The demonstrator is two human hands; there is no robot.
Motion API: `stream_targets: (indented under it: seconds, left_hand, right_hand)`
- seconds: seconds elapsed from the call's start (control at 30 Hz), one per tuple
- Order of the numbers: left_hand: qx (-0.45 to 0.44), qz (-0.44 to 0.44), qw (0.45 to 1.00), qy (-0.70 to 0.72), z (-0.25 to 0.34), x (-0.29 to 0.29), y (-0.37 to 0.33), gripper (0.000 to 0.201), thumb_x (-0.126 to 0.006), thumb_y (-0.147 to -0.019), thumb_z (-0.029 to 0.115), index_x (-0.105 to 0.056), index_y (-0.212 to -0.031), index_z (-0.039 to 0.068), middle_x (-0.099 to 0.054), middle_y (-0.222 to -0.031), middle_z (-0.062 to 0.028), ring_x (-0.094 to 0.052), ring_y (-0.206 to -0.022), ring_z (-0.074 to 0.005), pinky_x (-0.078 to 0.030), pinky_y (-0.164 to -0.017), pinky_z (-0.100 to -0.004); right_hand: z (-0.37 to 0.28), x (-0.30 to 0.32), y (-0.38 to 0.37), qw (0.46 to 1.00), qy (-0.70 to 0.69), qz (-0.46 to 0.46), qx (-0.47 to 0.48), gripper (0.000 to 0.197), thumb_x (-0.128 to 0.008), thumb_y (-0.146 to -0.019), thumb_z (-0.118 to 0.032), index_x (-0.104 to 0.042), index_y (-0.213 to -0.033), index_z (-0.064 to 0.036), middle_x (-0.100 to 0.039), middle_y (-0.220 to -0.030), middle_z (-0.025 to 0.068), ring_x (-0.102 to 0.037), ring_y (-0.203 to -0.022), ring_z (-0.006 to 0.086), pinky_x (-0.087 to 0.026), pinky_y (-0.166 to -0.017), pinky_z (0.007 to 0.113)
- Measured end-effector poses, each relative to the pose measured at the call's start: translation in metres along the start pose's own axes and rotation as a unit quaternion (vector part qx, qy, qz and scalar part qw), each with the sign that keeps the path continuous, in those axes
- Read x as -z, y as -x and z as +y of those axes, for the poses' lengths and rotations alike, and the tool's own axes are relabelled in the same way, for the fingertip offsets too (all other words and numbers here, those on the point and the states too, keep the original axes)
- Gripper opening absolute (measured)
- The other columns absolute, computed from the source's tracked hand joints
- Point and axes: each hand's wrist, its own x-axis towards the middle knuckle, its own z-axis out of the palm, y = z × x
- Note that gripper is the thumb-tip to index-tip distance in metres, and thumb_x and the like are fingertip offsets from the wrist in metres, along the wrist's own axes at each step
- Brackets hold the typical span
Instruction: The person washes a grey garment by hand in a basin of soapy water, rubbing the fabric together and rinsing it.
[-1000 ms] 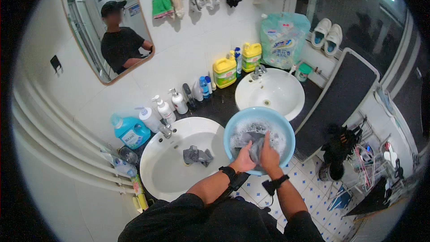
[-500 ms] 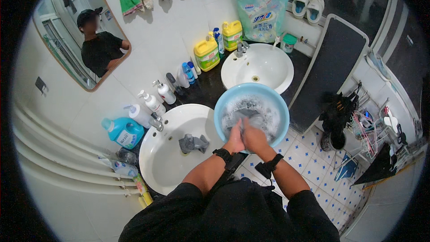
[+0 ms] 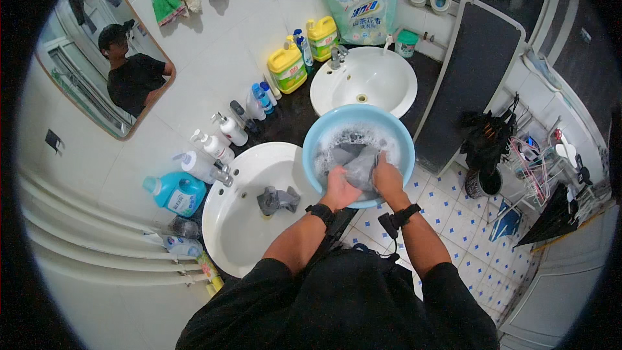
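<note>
A light blue basin [image 3: 311, 139] of foamy water sits between the two sinks, with wet grey cloth [image 3: 360, 167] spread inside it. At the basin's near side, my left hand [image 3: 341, 188] grips the cloth's left part, its fingers partly hidden by fabric. My right hand [image 3: 387, 178] is closed on the cloth's right edge, holding it apart from the left. White suds [image 3: 330, 144] float around the cloth. Another crumpled grey cloth piece, perhaps a sock [image 3: 277, 201], lies in the left sink [image 3: 233, 240]. Exactly what garment I hold cannot be made out.
A second white sink [image 3: 395, 94] lies beyond the basin. Pump bottles [image 3: 228, 129], yellow jugs [image 3: 287, 68] and a blue detergent bottle [image 3: 178, 193] line the dark counter. A tall dark board [image 3: 472, 78] leans at the right, near a drying rack [image 3: 528, 168].
My hands, pressed together over the cloth before, have parted, the right going rightward. The grey cloth is now spread between them. The whole view has shifted slightly.
</note>
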Motion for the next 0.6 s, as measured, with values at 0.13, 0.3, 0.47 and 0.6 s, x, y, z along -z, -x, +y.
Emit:
stream_targets:
  seconds: [0.13, 0.3, 0.47, 0.6]
  left_hand:
    - [-0.014, -0.03, 0.999, -0.026, 0.008, 0.012, 0.001, 0.053, -0.043, -0.074, 0.026, -0.043, -0.121, 0.001, -0.049, -0.122, -0.0146, -0.046, -0.111, -0.031, -0.031, -0.099, -0.0431]
    - [-0.002, -0.06, 0.998, -0.003, 0.0, 0.0, -0.003, 0.054, -0.039, -0.076, 0.027, -0.041, -0.123, 0.001, -0.045, -0.126, -0.0164, -0.042, -0.117, -0.0302, -0.027, -0.103, -0.0453]
    - [-0.039, 0.067, 0.994, -0.071, 0.006, 0.0, 0.006, 0.054, -0.032, -0.079, 0.03, -0.044, -0.121, 0.0, -0.05, -0.121, -0.0158, -0.046, -0.112, -0.0318, -0.029, -0.102, -0.0445]
    - [-0.001, -0.102, 0.995, -0.012, 0.0, -0.003, 0.001, 0.055, -0.034, -0.075, 0.033, -0.046, -0.12, 0.004, -0.048, -0.124, -0.0141, -0.043, -0.116, -0.0283, -0.028, -0.102, -0.0447]
  right_hand:
    - [-0.049, -0.007, 0.034, 0.982, 0.04, -0.026, 0.182, 0.06, -0.045, -0.082, -0.013, -0.023, -0.136, -0.0011, -0.061, -0.076, 0.0248, -0.061, -0.066, 0.0385, -0.047, -0.061, 0.05]
    - [-0.022, -0.006, 0.0, 1.0, -0.006, -0.009, 0.009, 0.058, -0.044, -0.081, -0.011, -0.025, -0.135, -0.0019, -0.061, -0.079, 0.0238, -0.061, -0.068, 0.0388, -0.045, -0.061, 0.051]
    - [-0.052, -0.007, 0.025, 0.981, -0.04, 0.002, 0.192, 0.057, -0.046, -0.08, -0.017, -0.028, -0.133, -0.0052, -0.06, -0.074, 0.025, -0.058, -0.065, 0.0416, -0.043, -0.061, 0.053]
    - [-0.019, -0.011, -0.006, 0.994, -0.052, 0.082, 0.045, 0.063, -0.047, -0.08, -0.016, -0.022, -0.136, -0.0022, -0.06, -0.07, 0.0237, -0.058, -0.062, 0.0409, -0.043, -0.059, 0.052]
